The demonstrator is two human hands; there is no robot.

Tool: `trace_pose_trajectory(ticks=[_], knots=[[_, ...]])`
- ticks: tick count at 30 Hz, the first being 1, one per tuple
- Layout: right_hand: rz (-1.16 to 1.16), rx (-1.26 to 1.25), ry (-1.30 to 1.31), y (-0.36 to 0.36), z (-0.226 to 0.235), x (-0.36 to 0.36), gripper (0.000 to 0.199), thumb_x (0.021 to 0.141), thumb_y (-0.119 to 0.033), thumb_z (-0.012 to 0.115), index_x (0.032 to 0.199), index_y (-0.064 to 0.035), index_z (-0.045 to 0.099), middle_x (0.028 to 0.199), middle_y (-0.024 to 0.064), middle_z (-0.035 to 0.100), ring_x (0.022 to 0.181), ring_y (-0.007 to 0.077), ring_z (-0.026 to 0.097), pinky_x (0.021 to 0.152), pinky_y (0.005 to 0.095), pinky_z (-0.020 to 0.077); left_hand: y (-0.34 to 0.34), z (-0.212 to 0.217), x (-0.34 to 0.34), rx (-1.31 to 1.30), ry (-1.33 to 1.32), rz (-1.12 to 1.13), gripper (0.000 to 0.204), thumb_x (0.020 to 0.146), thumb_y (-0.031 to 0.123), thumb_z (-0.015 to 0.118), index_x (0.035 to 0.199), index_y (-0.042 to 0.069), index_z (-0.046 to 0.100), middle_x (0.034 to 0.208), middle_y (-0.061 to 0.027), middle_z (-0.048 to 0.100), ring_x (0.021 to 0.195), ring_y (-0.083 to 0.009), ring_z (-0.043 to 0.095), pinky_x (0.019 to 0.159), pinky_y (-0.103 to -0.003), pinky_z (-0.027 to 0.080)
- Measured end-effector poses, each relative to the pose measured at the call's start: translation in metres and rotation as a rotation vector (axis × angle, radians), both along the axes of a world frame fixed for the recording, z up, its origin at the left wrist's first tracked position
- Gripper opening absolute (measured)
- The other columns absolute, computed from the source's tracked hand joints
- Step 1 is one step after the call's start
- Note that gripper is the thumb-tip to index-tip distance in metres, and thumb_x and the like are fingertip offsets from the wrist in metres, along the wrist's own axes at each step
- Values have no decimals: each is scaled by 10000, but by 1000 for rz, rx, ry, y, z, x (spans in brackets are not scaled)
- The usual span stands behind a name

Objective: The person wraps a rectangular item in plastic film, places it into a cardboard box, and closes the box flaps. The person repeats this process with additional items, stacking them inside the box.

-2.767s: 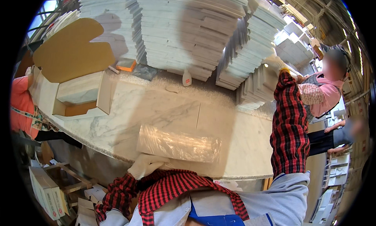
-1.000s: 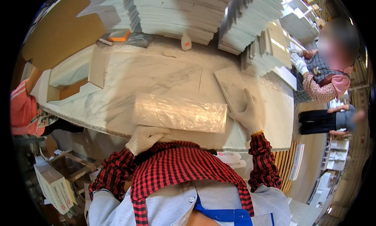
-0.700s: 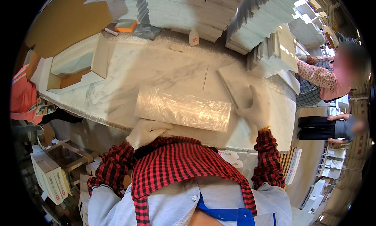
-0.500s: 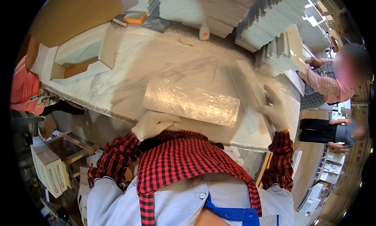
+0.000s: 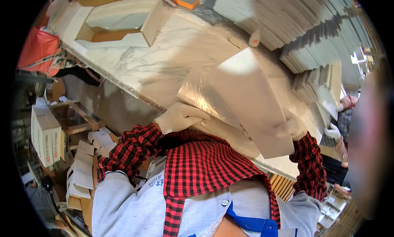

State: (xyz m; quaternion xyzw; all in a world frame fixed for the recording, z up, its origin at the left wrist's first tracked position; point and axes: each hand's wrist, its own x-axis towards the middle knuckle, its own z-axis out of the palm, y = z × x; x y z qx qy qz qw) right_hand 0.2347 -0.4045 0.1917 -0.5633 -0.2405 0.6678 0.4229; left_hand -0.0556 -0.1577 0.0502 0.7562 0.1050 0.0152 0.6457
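My right hand [image 5: 293, 125], in a white glove and slightly blurred, grips the right edge of a pale rectangular tile [image 5: 250, 97]. This tile is raised at a slant above the marble-topped table [image 5: 135, 64]. Beneath it lies a shiny tile covered in clear film [image 5: 199, 91], its right part hidden by the raised tile. My left hand [image 5: 182, 118], also gloved, is at the near left edge of the film-covered tile. Its fingers are pressed together, and whatever they pinch is hidden.
An open carton [image 5: 119, 27] stands at the far left of the table. A white bottle [image 5: 254, 38] and an orange-sided block [image 5: 186, 1] are at the back. Stacked tiles [image 5: 316, 40] line the right rear. A co-worker's gloved hand [image 5: 332, 131] shows at right.
My right hand has taken hold of the pale tile and swung it left over the film-covered one. The whole view has turned and shifted. My left hand stays by the near edge.
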Motion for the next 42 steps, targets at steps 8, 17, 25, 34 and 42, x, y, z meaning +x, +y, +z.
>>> trace_pose_trajectory(ticks=[8,17,25,34,42], knots=[[362,-193,-301,81,-4,3,533,887,-113,751,1379,48,624,1170,39,723,1050,109,641,897,282,517,-13,-10,-26,-154,65,245,229,960,108,656,1132,29,784,1046,-90,795,942,-148,719,874,-292,556],[303,-131,-1119,89,16,-62,537,846,-198,791,1349,-60,662,1196,139,714,1126,274,662,949,369,518,-14,-10,-30,-216,38,327,203,945,101,678,1069,-34,766,978,-90,782,892,-115,672,815,-278,531],[328,118,-1766,21,-5,-80,987,576,-349,938,1456,-128,547,1527,206,469,1348,433,474,1087,540,437,0,-7,-12,-179,100,193,246,985,106,625,1150,7,779,1113,-85,787,1038,-130,686,949,-281,522],[171,131,-1657,16,-34,-44,893,594,-351,856,1426,-187,577,1293,150,590,1190,385,582,1004,521,475,-1,-5,25,-283,155,145,274,1016,112,601,1209,-3,757,1180,-88,772,1102,-136,671,987,-273,506],[101,172,-1707,30,-40,-50,823,600,-338,847,1373,-157,628,1252,149,634,1130,379,623,968,498,496,13,-13,11,-368,138,213,282,1027,125,602,1237,-19,724,1199,-83,748,1080,-144,685,972,-293,524]])
